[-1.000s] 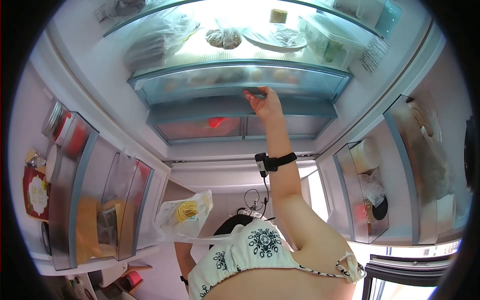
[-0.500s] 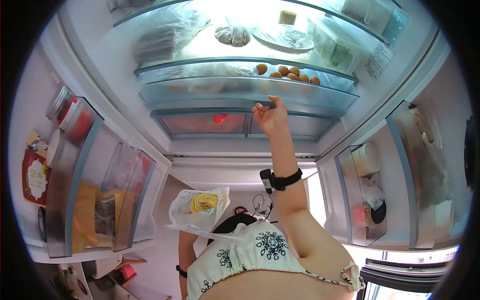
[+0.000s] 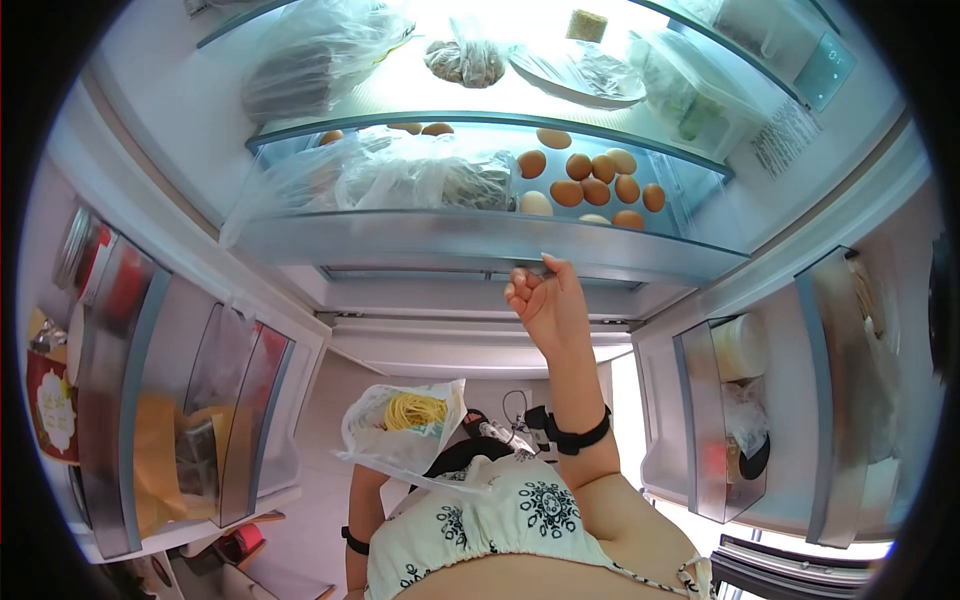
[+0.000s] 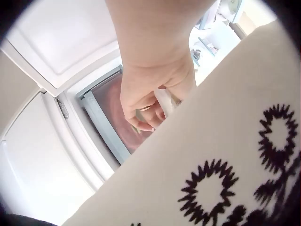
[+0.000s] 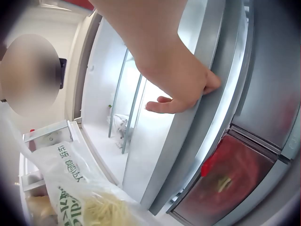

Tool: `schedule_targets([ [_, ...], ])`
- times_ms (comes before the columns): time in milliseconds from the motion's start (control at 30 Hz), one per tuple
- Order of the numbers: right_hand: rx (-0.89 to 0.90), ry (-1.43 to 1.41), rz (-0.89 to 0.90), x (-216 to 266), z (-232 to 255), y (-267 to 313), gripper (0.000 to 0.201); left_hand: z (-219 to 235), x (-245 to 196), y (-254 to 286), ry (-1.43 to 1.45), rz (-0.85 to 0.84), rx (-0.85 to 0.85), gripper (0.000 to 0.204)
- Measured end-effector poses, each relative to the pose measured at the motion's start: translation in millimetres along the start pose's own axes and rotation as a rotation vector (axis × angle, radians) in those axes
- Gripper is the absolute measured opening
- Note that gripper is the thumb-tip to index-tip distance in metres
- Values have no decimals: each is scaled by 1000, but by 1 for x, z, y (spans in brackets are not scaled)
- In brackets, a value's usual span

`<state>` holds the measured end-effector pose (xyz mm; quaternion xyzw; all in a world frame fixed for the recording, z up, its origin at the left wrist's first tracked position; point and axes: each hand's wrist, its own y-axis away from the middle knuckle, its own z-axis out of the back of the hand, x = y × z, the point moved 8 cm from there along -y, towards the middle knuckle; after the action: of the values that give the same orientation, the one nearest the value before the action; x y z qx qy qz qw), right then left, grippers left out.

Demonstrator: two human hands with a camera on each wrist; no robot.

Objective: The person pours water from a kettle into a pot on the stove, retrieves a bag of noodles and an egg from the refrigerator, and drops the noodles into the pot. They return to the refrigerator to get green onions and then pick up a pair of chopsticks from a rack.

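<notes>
My right hand (image 3: 553,305) hooks its curled fingers at the lower edge of a clear fridge drawer (image 3: 480,232), as the right wrist view also shows with the hand (image 5: 176,82) at the drawer front. Brown and pale eggs (image 3: 597,192) lie in the drawer's right part, beside a plastic-wrapped bundle (image 3: 425,175). A white plastic bag (image 3: 375,440) of yellow noodles (image 3: 415,411) hangs before the body. In the left wrist view my left hand (image 4: 153,96) grips white plastic of this bag, partly covered by the patterned top; the head view hides that hand behind the bag.
Above the drawer, a shelf bears bagged food (image 3: 325,65), a wrapped plate (image 3: 580,75) and a clear box (image 3: 690,95). Both fridge doors stand open, with a left door bin (image 3: 110,400) and a right door bin (image 3: 840,400) flanking the arms. Another drawer (image 5: 225,181) lies below.
The drawer has slid out toward the body with my right hand at its front, and the eggs and wrapped bundle have come into view. The noodle bag has shifted a little right.
</notes>
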<state>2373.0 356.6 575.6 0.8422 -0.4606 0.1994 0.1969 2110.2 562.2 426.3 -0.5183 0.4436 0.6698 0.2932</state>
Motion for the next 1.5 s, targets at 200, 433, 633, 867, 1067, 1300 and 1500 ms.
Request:
schedule_targets([
  [200,-3,101,-19,-3,7,10,29,3,-10,-4,-19,58,-17,59],
  [433,36,248,-82,-1,17,14,27,13,-3,18,-30,199,-52,59],
  [633,65,853,-302,28,31,30,31,21,-6,18,-37,271,-64,60],
  [867,546,1438,206,131,-84,72,16,18,-19,-2,-41,298,-35,60],
  [1067,-325,1557,607,194,-93,33,11,-2,-58,-44,-44,280,33,60],
  [1300,-278,2108,-6,202,-34,12,22,-34,-97,-93,-25,274,116,60],
  [1500,-87,2077,-7,201,-35,3,17,-40,-109,-98,-20,296,131,60],
])
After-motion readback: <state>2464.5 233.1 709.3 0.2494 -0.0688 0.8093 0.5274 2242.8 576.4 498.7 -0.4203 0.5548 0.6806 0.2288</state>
